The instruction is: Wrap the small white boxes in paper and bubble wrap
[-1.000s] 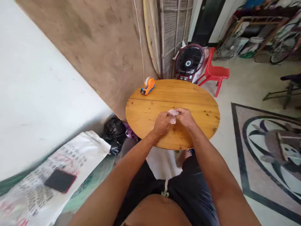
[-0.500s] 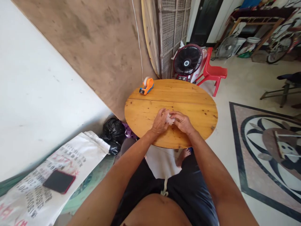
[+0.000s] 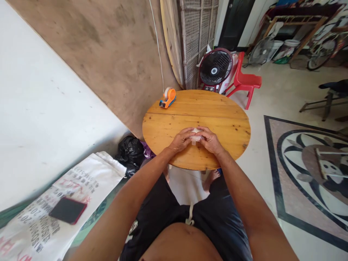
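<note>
Whitish and faintly see-through, the pale piece (image 3: 196, 137) sits almost dead centre in the frame, over the near half of the yellow-brown wooden tabletop (image 3: 163, 134). Left hand (image 3: 179, 141) comes in from one side, fingers bent and closed on its edge; right hand (image 3: 212, 142) matches from the other, thumb and fingers curled onto it, the fingertips of the two nearly meeting. Look at that piece: small, soft-looking, like thin plastic, with a squarish tab dropping below the fingers. They cover much of the outline, so its full shape is impossible to call, and whether it touches the wood, I cannot tell. Upper middle of the frame, at the tabletop's far left edge: an orange-and-blue tape dispenser (image 3: 171, 97) with a pale roll, well apart from the hands.
</note>
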The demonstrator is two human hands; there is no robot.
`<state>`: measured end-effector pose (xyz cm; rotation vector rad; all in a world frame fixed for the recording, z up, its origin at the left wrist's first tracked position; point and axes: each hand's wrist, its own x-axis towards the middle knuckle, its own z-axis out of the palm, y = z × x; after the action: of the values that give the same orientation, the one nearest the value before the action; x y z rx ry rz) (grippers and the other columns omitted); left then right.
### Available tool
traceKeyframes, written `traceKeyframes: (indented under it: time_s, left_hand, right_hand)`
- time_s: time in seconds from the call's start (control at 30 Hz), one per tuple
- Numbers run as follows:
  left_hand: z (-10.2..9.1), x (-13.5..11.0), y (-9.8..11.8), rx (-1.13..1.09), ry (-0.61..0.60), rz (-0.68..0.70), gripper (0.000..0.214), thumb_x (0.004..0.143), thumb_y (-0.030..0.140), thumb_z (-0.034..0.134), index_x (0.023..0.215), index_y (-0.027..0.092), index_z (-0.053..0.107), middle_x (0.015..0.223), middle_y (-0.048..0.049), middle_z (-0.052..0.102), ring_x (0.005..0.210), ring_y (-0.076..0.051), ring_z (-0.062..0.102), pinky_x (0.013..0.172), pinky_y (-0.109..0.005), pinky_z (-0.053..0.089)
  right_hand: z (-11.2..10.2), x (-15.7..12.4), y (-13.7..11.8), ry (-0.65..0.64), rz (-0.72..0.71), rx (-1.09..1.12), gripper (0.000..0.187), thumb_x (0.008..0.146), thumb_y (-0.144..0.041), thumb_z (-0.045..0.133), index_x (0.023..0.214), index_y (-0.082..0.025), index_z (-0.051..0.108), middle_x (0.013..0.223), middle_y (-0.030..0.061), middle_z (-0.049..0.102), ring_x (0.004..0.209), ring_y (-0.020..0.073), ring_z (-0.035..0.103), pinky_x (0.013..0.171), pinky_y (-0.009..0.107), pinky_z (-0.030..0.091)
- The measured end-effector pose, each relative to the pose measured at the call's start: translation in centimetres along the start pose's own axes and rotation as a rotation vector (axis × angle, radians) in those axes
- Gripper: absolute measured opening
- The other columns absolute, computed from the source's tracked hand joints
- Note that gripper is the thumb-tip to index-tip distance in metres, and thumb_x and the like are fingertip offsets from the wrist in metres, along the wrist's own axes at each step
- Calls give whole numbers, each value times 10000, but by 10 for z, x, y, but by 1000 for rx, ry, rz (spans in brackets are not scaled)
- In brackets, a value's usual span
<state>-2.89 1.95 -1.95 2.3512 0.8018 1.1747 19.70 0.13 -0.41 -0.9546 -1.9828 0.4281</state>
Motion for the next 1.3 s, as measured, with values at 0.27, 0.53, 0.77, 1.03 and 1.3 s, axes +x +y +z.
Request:
traceKeyframes:
  time_s: [0.27, 0.53, 0.77, 1.03, 1.3]
  left_hand:
    - [9, 7, -1, 132, 99, 27, 265, 898, 107, 594, 1119, 177, 722, 1332, -129, 678, 1268, -222, 628, 1111, -455, 529]
    - [8, 9, 2, 145, 128, 54, 276, 967, 180, 536, 1160, 168, 733, 1290, -134, 707, 1228, -216, 650, 1087, -438, 550]
    - [7, 21, 3, 174, 86, -15, 330, 984, 235, 499, 1240, 183, 701, 1361, -123, 679, 1296, -221, 622, 1132, -458, 523]
    - [3, 34, -4, 124, -1, 4, 331, 993, 253, 481, 1241, 141, 670, 1291, -144, 715, 1241, -239, 662, 1107, -458, 533]
    - [6, 46, -13, 76, -10, -130, 318, 952, 233, 546, 1227, 155, 685, 1239, -123, 741, 1175, -228, 693, 1072, -400, 541]
  right_hand:
    - [5, -2, 1, 26, -2, -95, 440, 743, -59, 594, 1105, -271, 727, 1383, 84, 620, 1289, 253, 605, 1052, 451, 529]
    - [4, 1, 10, 60, 89, 69, 305, 791, -181, 667, 1068, -267, 762, 1300, 87, 649, 1133, 229, 671, 882, 380, 585]
    - [6, 10, 19, 115, 148, 241, 258, 807, -378, 745, 1041, -272, 765, 1157, 72, 711, 1025, 212, 699, 890, 387, 582]
    - [2, 17, 24, 105, 133, 162, 276, 834, -348, 698, 1093, -276, 762, 1218, 76, 717, 1090, 230, 696, 958, 422, 573]
    - [-1, 22, 18, 72, 52, 43, 379, 897, -264, 589, 1253, -303, 713, 1243, 59, 722, 1186, 237, 663, 1065, 456, 528]
